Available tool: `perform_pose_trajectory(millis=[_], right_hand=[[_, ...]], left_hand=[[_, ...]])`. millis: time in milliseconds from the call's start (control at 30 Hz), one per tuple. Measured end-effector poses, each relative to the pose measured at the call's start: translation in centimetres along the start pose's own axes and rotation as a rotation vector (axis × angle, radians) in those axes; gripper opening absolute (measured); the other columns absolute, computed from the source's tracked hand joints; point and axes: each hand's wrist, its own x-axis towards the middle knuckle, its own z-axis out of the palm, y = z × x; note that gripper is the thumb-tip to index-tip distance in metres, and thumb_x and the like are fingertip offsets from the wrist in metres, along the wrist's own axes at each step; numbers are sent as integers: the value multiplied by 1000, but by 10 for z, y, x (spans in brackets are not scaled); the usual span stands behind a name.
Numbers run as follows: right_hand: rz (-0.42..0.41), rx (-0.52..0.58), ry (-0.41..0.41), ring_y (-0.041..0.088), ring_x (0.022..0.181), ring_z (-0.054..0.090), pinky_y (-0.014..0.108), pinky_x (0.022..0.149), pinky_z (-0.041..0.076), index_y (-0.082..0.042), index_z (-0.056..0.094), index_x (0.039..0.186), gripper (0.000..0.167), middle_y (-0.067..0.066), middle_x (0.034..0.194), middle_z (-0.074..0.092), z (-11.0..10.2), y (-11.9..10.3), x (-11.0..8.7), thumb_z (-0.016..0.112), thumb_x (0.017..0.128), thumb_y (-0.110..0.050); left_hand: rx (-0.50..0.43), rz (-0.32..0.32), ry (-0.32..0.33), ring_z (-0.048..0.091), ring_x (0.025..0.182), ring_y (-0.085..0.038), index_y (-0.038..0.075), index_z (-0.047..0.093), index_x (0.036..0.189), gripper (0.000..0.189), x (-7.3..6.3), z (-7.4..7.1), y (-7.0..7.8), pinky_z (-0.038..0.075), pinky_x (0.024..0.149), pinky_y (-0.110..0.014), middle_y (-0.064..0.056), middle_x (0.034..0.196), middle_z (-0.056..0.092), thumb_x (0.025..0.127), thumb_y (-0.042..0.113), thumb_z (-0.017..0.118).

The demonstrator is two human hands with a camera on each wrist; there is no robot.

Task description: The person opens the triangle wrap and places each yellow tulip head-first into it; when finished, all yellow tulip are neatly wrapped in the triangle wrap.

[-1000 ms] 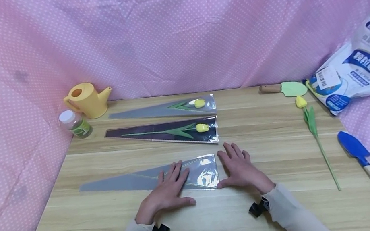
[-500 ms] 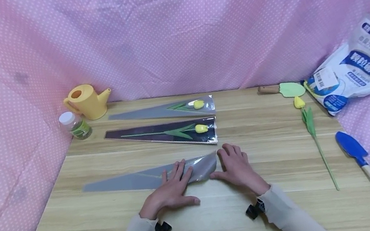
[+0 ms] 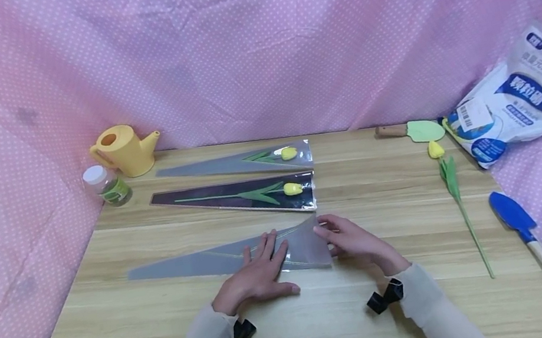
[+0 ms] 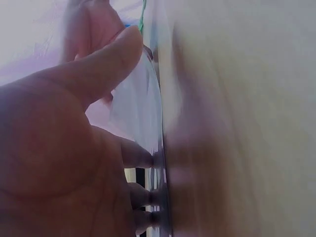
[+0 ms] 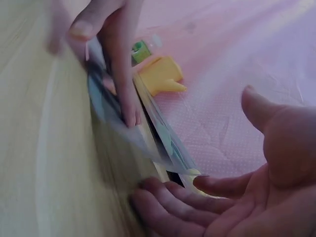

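Note:
A long tapered flower sleeve (image 3: 174, 266), grey and clear, lies on the table with its narrow end to the left. My left hand (image 3: 261, 272) presses flat on it with spread fingers, thumb on the wood. At the wide end, my right hand (image 3: 355, 241) has its fingers against the lifted film edge. In the right wrist view that thumb (image 5: 256, 111) stands apart from the fingers, and the index fingertip touches the film (image 5: 143, 148). The left wrist view shows the raised film (image 4: 136, 103) beyond my left thumb.
Behind lie a dark sleeve (image 3: 210, 194) and a grey sleeve (image 3: 201, 168), each with a yellow tulip. Rightward are a loose tulip (image 3: 450, 178), a blue trowel (image 3: 512, 210), a green trowel (image 3: 425, 130) and a white bag (image 3: 517, 98). A watering can (image 3: 130, 150) and jar (image 3: 114, 189) stand back left.
The sleeve's wide end first curled up, then spread out again with its far corner raised. My right fingers have shifted along that edge; my left hand and the sleeve slid slightly right.

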Motion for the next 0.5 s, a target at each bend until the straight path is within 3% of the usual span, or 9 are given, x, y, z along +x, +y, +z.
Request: perform_pose_trajectory(millis=[133, 333, 433, 500], right_hand=[[18, 152, -41, 51, 136, 47, 50, 98, 55, 2, 21, 155, 69, 33, 153, 35, -5, 0, 0, 38, 107, -44], [17, 242, -16, 50, 137, 46, 52, 101, 53, 2, 21, 155, 70, 34, 150, 40, -9, -2, -2, 27, 107, -49], [15, 267, -13, 50, 137, 46, 51, 99, 54, 1, 20, 155, 70, 35, 151, 38, -10, -3, -3, 24, 108, -50], [15, 292, -18, 51, 138, 44, 51, 98, 55, -1, 19, 156, 70, 34, 155, 34, -12, -4, -3, 24, 107, -51]], left_hand=[[-5, -6, 11, -7, 158, -34, 16, 17, 161, 97, 8, 0, 5, 3, 121, -70, -12, 170, -7, 89, 64, 61], [-10, 12, 38, -5, 158, -35, 13, 20, 161, 94, 17, -5, 13, 4, 122, -69, -14, 170, -5, 91, 61, 60], [-17, 41, 98, 0, 158, -38, 10, 23, 160, 91, 18, -10, 18, 8, 123, -66, -17, 170, 0, 92, 57, 61], [-62, 75, 179, 18, 155, -40, 9, 31, 157, 84, 20, -13, 21, 22, 121, -62, -20, 167, 17, 93, 52, 63]])
